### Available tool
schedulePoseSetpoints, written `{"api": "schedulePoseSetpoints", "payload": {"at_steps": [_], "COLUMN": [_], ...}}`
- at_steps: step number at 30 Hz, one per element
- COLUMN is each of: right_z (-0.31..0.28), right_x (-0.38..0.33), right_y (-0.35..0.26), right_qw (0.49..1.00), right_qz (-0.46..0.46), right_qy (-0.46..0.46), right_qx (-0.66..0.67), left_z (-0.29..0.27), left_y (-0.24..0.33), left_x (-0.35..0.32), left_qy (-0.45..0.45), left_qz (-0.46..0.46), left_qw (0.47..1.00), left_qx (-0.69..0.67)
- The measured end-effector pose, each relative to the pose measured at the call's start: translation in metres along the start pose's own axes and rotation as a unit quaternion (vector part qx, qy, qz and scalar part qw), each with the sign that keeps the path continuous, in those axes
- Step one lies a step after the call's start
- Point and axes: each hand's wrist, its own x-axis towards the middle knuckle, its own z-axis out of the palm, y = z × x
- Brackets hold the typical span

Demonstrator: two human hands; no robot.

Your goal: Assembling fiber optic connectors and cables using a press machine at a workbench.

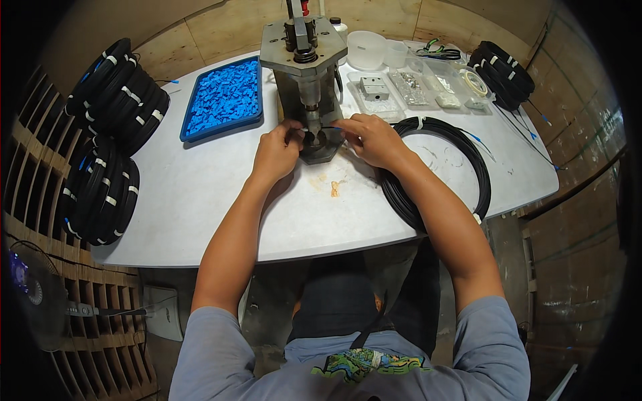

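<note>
At the foot of a metal press [299,67], my two hands are on either side of its lower die. My left hand [277,150] is closed with fingers curled at the die's left; what it grips is hidden. My right hand [373,139] pinches a thin cable [332,127] with some blue on it, which reaches into the die from the right. A coil of black cable [480,170] lies flat on the table, partly under my right forearm. A blue-tipped loose end [473,137] sticks out inside the coil.
A dark blue tray [185,137] of small blue parts stands left of the press. More cable coils [100,194] are stacked at the left edge, others [501,73] at back right. Clear boxes of small parts [409,89] and white tubs [366,50] stand behind. An orange-brown scrap [335,190] lies in front.
</note>
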Motion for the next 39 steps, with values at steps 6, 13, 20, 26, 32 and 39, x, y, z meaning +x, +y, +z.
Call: {"api": "schedulePoseSetpoints", "payload": {"at_steps": [6, 13, 20, 26, 32, 39], "right_z": [-0.0003, -0.0001, 0.0016, 0.0004, 0.0011, 0.002], "right_x": [-0.0004, -0.001, -0.001, -0.0012, -0.0016, -0.001], "right_y": [-0.0007, -0.0012, 0.0002, 0.0003, 0.0006, 0.0009], "right_qw": [1.0, 1.0, 1.0, 1.0, 1.0, 1.0], "right_qz": [0.002, 0.008, 0.008, 0.005, 0.002, 0.004], "right_qy": [-0.011, -0.014, -0.017, -0.018, -0.014, -0.017], "right_qx": [0.005, 0.013, 0.005, 0.003, 0.005, 0.002], "left_z": [-0.0003, -0.0005, -0.0005, -0.0003, -0.0001, -0.0002], "left_y": [-0.0009, 0.0004, -0.0012, -0.0003, 0.0003, -0.0012], "left_x": [-0.0006, -0.0013, -0.0011, -0.0008, -0.0016, -0.0007], "left_qy": [-0.001, -0.003, -0.003, -0.005, -0.001, -0.005], "left_qz": [0.003, 0.003, 0.005, 0.003, 0.001, -0.005], "left_qw": [1.0, 1.0, 1.0, 1.0, 1.0, 1.0], "left_qx": [0.003, 0.005, 0.002, 0.003, 0.0, 0.002]}}
